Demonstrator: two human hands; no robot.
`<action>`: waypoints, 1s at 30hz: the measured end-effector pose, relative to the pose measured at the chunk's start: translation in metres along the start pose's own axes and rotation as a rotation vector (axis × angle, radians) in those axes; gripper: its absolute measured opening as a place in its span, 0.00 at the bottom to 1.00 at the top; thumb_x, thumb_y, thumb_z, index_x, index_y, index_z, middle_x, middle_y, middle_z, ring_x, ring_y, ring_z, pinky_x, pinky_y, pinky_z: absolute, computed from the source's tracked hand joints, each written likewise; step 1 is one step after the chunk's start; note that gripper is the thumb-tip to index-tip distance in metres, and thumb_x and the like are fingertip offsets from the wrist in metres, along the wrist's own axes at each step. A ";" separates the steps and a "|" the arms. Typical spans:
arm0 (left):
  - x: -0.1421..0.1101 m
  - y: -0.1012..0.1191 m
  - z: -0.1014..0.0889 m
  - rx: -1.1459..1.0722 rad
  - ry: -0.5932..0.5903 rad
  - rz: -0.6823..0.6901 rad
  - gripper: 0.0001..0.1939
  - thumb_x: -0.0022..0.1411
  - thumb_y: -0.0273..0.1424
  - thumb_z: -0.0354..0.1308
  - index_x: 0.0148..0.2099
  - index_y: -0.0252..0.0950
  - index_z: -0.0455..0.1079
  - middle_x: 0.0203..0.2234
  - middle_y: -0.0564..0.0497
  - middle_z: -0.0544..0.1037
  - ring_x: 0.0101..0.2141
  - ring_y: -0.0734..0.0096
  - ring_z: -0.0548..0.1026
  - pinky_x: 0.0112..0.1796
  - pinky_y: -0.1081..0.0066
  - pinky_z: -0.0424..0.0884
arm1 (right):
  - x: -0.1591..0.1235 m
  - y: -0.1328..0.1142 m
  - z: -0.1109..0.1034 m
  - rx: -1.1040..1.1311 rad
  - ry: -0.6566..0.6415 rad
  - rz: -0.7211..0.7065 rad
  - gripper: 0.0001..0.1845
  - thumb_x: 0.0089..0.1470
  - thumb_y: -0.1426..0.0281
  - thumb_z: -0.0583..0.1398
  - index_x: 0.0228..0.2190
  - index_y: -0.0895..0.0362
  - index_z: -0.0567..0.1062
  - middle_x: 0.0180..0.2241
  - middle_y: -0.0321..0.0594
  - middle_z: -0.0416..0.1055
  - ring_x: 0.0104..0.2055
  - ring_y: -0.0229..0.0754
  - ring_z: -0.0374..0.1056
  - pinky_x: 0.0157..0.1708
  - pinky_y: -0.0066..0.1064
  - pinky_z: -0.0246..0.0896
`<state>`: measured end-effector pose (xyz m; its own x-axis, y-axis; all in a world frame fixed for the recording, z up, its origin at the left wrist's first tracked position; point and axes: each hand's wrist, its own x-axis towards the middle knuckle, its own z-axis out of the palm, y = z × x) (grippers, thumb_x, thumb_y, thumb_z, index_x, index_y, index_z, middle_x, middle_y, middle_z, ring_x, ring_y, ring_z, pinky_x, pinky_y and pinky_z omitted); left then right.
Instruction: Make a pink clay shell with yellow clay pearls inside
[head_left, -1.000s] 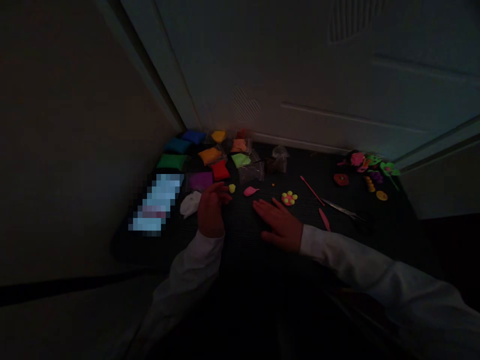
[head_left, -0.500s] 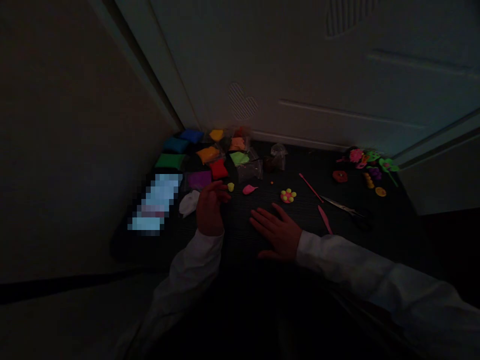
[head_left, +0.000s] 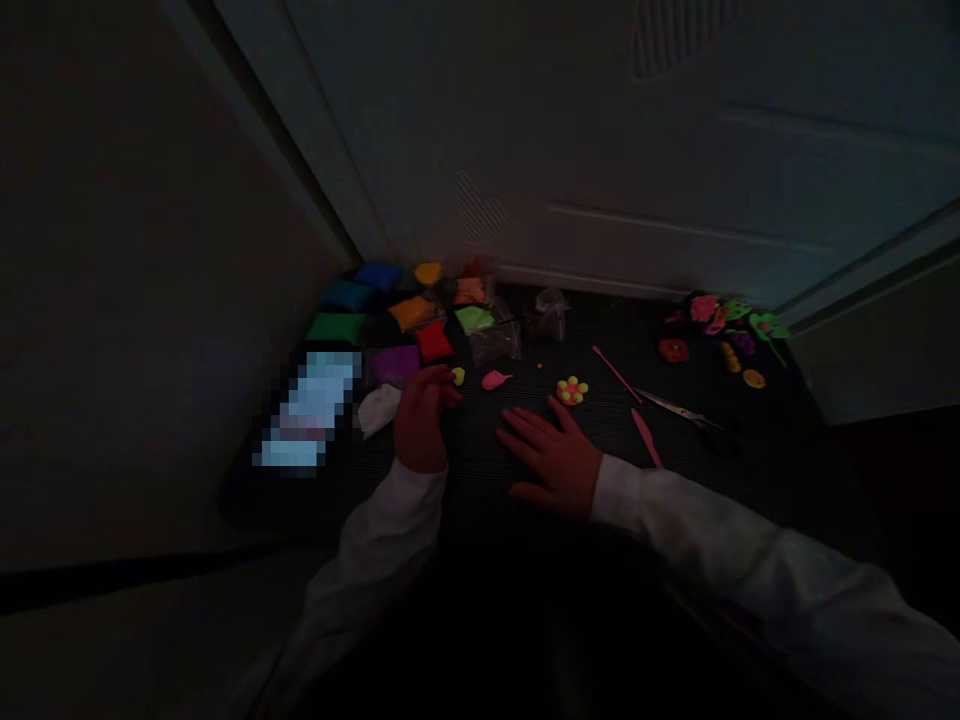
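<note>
Loosely, the left hand (head_left: 421,420) is curled at the fingers; whether anything is pinched cannot be told. A yellow piece (head_left: 458,377) is seen at its one o'clock, a pink lump (head_left: 495,380) at two. The right hand (head_left: 555,455) is held palm down, fingers slightly spread, a pink-and-yellow flower (head_left: 572,391) at its one o'clock.

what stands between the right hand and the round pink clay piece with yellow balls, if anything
Nothing visible stands between the right hand and the round pink clay piece with yellow balls; it lies just past the fingers. The pink teardrop-shaped clay piece and pink knife-shaped tool lie off to either side.
</note>
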<state>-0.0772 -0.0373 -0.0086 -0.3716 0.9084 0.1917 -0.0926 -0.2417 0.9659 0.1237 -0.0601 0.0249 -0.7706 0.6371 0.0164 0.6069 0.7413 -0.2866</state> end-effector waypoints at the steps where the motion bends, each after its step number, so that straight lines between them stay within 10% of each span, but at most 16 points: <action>1: 0.000 -0.001 0.000 0.004 -0.003 0.000 0.16 0.57 0.40 0.53 0.43 0.36 0.69 0.33 0.48 0.73 0.27 0.77 0.71 0.28 0.74 0.65 | -0.002 0.005 -0.004 0.004 0.009 0.028 0.31 0.56 0.54 0.46 0.56 0.58 0.58 0.59 0.47 0.54 0.60 0.50 0.51 0.59 0.54 0.35; 7: -0.002 -0.004 0.003 0.058 -0.015 -0.006 0.13 0.54 0.35 0.57 0.42 0.37 0.70 0.33 0.50 0.75 0.27 0.77 0.71 0.29 0.75 0.66 | -0.031 0.023 -0.014 0.025 0.042 0.171 0.20 0.57 0.65 0.48 0.48 0.59 0.68 0.50 0.47 0.68 0.50 0.47 0.62 0.48 0.43 0.59; 24: -0.004 -0.002 0.004 0.177 -0.047 -0.007 0.12 0.53 0.33 0.57 0.41 0.36 0.70 0.33 0.50 0.75 0.29 0.74 0.71 0.32 0.72 0.67 | -0.045 0.037 0.001 0.126 0.295 0.391 0.17 0.55 0.64 0.51 0.44 0.57 0.69 0.43 0.46 0.69 0.46 0.47 0.64 0.47 0.43 0.59; 30: -0.005 -0.002 0.005 0.223 -0.098 -0.003 0.13 0.54 0.32 0.58 0.42 0.34 0.68 0.33 0.50 0.74 0.30 0.74 0.71 0.33 0.71 0.67 | -0.030 0.066 0.006 0.127 0.367 0.469 0.38 0.46 0.59 0.58 0.56 0.58 0.55 0.52 0.51 0.61 0.54 0.54 0.57 0.51 0.51 0.53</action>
<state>-0.0701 -0.0397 -0.0107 -0.2788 0.9404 0.1947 0.1166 -0.1681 0.9789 0.1852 -0.0315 -0.0006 -0.2953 0.9377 0.1831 0.8200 0.3471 -0.4551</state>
